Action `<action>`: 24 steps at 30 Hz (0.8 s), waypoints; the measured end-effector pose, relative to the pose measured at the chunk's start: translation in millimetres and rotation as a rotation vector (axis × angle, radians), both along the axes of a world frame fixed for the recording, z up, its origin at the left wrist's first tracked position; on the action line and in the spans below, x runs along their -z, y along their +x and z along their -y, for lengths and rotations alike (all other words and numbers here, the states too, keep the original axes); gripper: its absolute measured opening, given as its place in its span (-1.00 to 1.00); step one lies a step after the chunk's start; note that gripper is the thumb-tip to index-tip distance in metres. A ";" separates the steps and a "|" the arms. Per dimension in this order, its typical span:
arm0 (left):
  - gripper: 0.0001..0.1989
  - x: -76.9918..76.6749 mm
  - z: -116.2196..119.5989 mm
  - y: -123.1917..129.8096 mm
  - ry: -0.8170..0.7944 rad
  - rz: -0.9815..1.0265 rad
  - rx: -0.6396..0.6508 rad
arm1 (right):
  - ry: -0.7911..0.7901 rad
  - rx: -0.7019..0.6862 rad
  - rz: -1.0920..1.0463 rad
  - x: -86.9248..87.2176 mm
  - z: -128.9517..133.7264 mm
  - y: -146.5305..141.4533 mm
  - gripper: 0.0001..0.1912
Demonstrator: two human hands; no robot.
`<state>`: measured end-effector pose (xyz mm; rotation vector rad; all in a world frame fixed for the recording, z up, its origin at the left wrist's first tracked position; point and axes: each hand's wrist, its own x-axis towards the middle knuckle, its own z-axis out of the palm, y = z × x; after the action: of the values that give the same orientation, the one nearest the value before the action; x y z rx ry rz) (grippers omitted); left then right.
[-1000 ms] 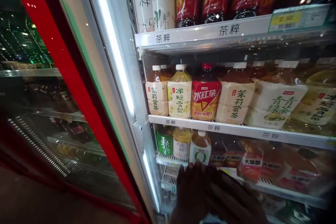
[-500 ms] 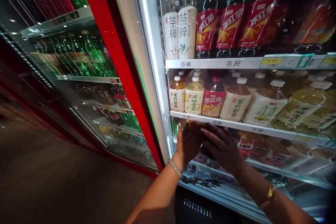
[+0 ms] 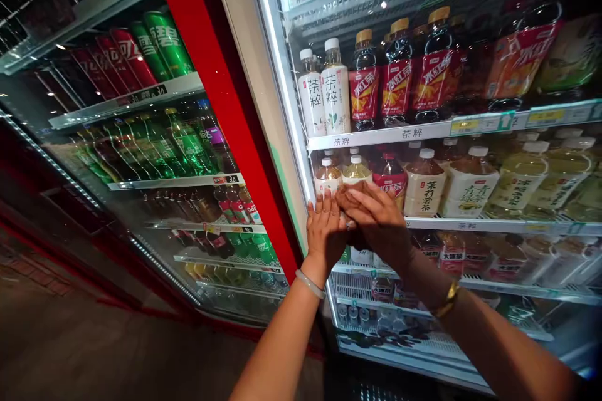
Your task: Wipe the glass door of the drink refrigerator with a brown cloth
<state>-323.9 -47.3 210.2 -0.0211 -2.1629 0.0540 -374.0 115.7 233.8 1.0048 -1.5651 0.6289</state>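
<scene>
While the left hand (image 3: pixel 325 230) and right hand (image 3: pixel 380 220) face bottles (image 3: pixel 356 170), both grips are unclenched.

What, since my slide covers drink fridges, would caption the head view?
Left hand and right hand close together before bottles on lit fridge shelves.

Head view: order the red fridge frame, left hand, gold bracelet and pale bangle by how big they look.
Largest: red fridge frame
Next: left hand
Smallest: gold bracelet and pale bangle, too alike to rank

Cold white glow from the light strip (image 3: pixel 277 50), floor (image 3: pixel 117 354) dim
</scene>
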 end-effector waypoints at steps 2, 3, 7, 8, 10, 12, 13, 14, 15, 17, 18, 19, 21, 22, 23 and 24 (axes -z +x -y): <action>-0.32 -10.1 3.1 -5.7 -0.020 -0.043 0.046 | -0.035 0.023 0.002 -11.2 -7.0 -6.4 -0.68; -0.30 -14.2 4.0 -8.2 -0.030 -0.057 0.068 | -0.053 0.040 0.005 -10.3 -10.8 -7.3 -0.68; -0.23 -25.1 9.0 -9.8 -0.057 -0.109 0.138 | -0.014 0.077 0.019 9.8 -6.4 0.3 -0.66; -0.22 -28.3 11.4 -8.0 -0.062 -0.118 0.144 | 0.015 0.076 0.012 9.4 -0.4 2.3 -0.63; -0.23 -38.6 16.2 -3.2 -0.056 -0.135 0.136 | 0.078 0.054 -0.045 -5.9 11.3 3.5 -0.58; -0.26 -54.4 18.8 1.2 -0.034 -0.131 0.118 | 0.130 0.012 -0.127 -34.3 17.5 1.0 -0.58; -0.28 -63.4 18.8 2.7 -0.025 -0.125 0.114 | 0.136 -0.001 -0.144 -48.4 17.9 -1.2 -0.59; -0.30 -72.1 18.1 3.6 -0.022 -0.117 0.115 | 0.128 -0.005 -0.135 -59.7 16.9 -3.4 -0.58; -0.32 -79.8 16.9 4.0 -0.025 -0.112 0.121 | 0.105 -0.005 -0.117 -66.5 14.9 -5.4 -0.58; -0.34 -89.7 14.8 4.0 -0.047 -0.094 0.141 | 0.041 0.001 -0.069 -66.3 10.7 -7.3 -0.59; -0.35 -91.5 14.4 4.0 -0.060 -0.079 0.154 | 0.017 0.002 -0.054 -61.3 9.7 -7.3 -0.60; -0.36 -91.3 14.8 3.8 -0.072 -0.063 0.169 | 0.004 -0.001 -0.049 -55.5 10.0 -6.9 -0.60; -0.35 -87.8 17.1 2.8 -0.070 -0.040 0.190 | 0.026 -0.015 -0.060 -50.9 14.6 -6.5 -0.60; -0.35 -86.0 18.5 1.7 -0.055 -0.044 0.191 | 0.053 -0.025 -0.071 -55.3 18.5 -7.1 -0.60; -0.34 -85.2 19.5 0.0 -0.034 -0.058 0.186 | 0.081 -0.034 -0.084 -64.8 22.6 -8.4 -0.59; -0.33 -85.7 19.9 -2.0 -0.014 -0.078 0.175 | 0.101 -0.042 -0.097 -78.6 26.1 -10.1 -0.60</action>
<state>-325.9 -67.2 295.8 -0.2123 -2.0744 -0.0307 -384.1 89.5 312.4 1.1293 -1.5054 0.5262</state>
